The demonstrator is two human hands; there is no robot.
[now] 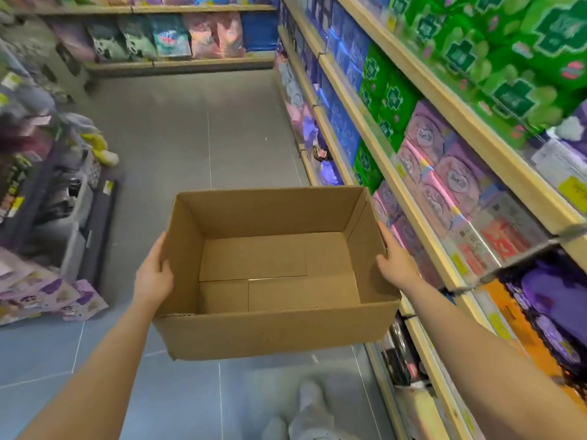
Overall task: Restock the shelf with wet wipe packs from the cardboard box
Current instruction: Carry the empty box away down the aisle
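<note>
A plain brown cardboard box sits in the centre of the frame, held above the grey tiled floor. Its top is open, its inside bare, with the bottom flaps meeting at a seam. The left hand grips its left wall, thumb over the rim; the right hand grips the right wall likewise. Shelves of coloured packs fill the right side.

Head-height view, angled down the aisle floor
</note>
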